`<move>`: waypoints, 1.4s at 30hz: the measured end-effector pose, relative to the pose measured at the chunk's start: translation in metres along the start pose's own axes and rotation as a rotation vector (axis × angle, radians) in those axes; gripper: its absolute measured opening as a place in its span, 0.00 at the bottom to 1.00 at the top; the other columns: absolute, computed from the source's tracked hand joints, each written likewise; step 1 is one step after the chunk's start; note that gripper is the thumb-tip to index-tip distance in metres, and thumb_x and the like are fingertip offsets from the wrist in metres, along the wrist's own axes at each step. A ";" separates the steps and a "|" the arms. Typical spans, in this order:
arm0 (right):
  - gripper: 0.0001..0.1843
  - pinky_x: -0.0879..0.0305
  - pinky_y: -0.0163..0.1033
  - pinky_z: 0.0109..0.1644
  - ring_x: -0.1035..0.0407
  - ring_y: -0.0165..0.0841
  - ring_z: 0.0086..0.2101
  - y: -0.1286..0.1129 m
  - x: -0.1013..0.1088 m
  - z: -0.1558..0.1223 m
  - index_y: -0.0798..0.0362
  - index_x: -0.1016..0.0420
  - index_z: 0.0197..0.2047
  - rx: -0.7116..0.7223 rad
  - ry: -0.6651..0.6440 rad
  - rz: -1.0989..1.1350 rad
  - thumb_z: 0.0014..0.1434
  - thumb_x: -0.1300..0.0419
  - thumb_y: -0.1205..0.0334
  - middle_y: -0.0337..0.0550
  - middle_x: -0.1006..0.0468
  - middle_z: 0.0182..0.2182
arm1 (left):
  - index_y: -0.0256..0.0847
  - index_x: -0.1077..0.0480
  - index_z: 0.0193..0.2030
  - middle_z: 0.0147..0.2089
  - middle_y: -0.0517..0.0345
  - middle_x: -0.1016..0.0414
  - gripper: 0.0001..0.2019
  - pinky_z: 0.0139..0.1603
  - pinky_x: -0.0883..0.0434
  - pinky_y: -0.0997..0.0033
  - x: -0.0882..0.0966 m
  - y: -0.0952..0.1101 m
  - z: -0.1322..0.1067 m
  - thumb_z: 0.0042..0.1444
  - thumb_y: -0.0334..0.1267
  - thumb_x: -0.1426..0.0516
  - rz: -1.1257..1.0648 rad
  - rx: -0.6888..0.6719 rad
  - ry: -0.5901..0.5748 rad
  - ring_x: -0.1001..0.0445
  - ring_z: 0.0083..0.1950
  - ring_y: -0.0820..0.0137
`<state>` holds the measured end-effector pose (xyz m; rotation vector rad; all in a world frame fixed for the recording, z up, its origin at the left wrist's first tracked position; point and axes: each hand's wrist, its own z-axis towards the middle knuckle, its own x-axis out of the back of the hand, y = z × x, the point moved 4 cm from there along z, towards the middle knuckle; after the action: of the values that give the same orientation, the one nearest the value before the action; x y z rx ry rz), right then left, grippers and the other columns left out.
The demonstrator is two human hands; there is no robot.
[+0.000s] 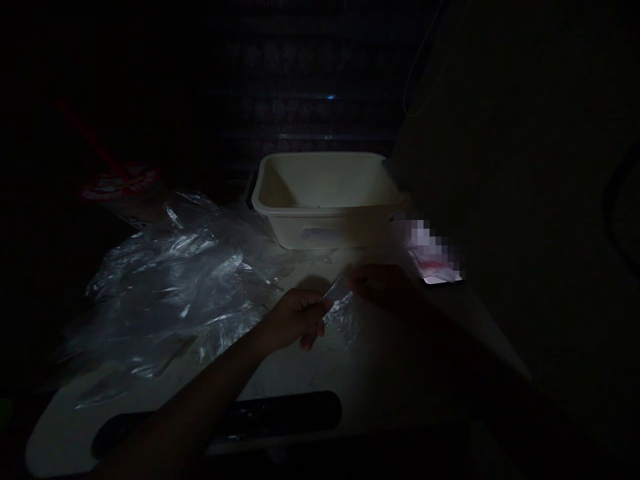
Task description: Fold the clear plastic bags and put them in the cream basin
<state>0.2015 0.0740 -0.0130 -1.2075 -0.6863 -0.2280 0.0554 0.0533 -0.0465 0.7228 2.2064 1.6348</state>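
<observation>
The scene is very dark. My left hand (297,320) is closed in a pinch on one end of a small clear plastic bag (340,303) above a pale table (320,367). My right hand (385,287) is closed on the bag's other end. The bag hangs between the two hands, just in front of a cream plastic tub (325,197), which looks empty.
A heap of crumpled clear plastic sheeting (170,287) covers the table's left half. A dark flat object (250,420) lies along the near edge. A phone-like item (443,277) rests at the right by a dark wall. Something red (117,183) shows at the back left.
</observation>
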 end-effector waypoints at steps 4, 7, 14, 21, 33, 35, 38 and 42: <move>0.06 0.39 0.30 0.30 0.34 0.27 0.26 0.001 -0.001 -0.001 0.56 0.31 0.25 -0.044 0.016 0.041 0.47 0.47 0.63 0.38 0.27 0.23 | 0.36 0.40 0.14 0.09 0.66 0.41 0.18 0.09 0.47 0.83 -0.001 0.001 -0.001 0.49 0.44 0.50 0.008 -0.006 0.009 0.43 0.08 0.81; 0.07 0.39 0.31 0.29 0.34 0.27 0.26 0.001 0.000 -0.001 0.56 0.31 0.24 -0.069 0.028 0.041 0.47 0.47 0.62 0.38 0.28 0.22 | 0.36 0.39 0.15 0.09 0.65 0.40 0.17 0.10 0.44 0.82 0.000 0.001 0.000 0.49 0.44 0.50 0.007 -0.030 0.044 0.40 0.09 0.79; 0.07 0.40 0.30 0.28 0.33 0.27 0.25 0.000 -0.014 -0.001 0.55 0.29 0.25 -0.129 -0.090 0.031 0.46 0.47 0.63 0.38 0.27 0.23 | 0.36 0.33 0.22 0.19 0.64 0.34 0.09 0.21 0.40 0.80 0.007 0.003 0.003 0.44 0.40 0.46 0.033 -0.220 0.249 0.37 0.20 0.78; 0.07 0.40 0.29 0.29 0.34 0.26 0.26 -0.001 -0.019 -0.001 0.55 0.28 0.26 -0.162 -0.087 0.024 0.46 0.46 0.63 0.37 0.27 0.24 | 0.37 0.34 0.19 0.17 0.65 0.37 0.07 0.20 0.42 0.80 0.007 0.005 0.002 0.43 0.36 0.46 0.079 -0.270 0.319 0.40 0.19 0.79; 0.06 0.41 0.29 0.29 0.35 0.25 0.26 -0.005 -0.013 -0.002 0.55 0.30 0.24 -0.088 -0.014 0.057 0.47 0.47 0.64 0.36 0.28 0.23 | 0.37 0.33 0.19 0.17 0.65 0.37 0.07 0.19 0.42 0.81 0.004 0.004 0.002 0.43 0.35 0.46 0.136 -0.273 0.315 0.41 0.19 0.80; 0.07 0.40 0.30 0.29 0.34 0.26 0.26 -0.004 -0.009 -0.002 0.56 0.31 0.24 -0.079 0.021 0.057 0.47 0.48 0.64 0.37 0.28 0.23 | 0.37 0.33 0.19 0.17 0.65 0.37 0.07 0.20 0.42 0.81 0.004 0.004 0.001 0.43 0.35 0.46 0.137 -0.259 0.312 0.41 0.19 0.79; 0.08 0.40 0.31 0.29 0.34 0.28 0.26 -0.002 -0.003 -0.002 0.56 0.31 0.24 -0.103 0.068 0.040 0.47 0.48 0.63 0.38 0.27 0.22 | 0.37 0.33 0.20 0.18 0.64 0.35 0.06 0.21 0.40 0.80 0.005 0.004 0.001 0.44 0.36 0.46 0.133 -0.236 0.317 0.38 0.20 0.78; 0.07 0.39 0.31 0.29 0.33 0.28 0.26 0.001 0.001 -0.001 0.55 0.31 0.23 -0.139 0.093 0.038 0.46 0.47 0.63 0.38 0.27 0.23 | 0.38 0.33 0.19 0.18 0.63 0.33 0.07 0.24 0.38 0.79 0.006 0.004 0.002 0.44 0.36 0.46 0.123 -0.207 0.313 0.35 0.21 0.77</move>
<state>0.2033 0.0740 -0.0133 -1.3328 -0.5730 -0.3018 0.0523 0.0588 -0.0427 0.5881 2.1810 2.1281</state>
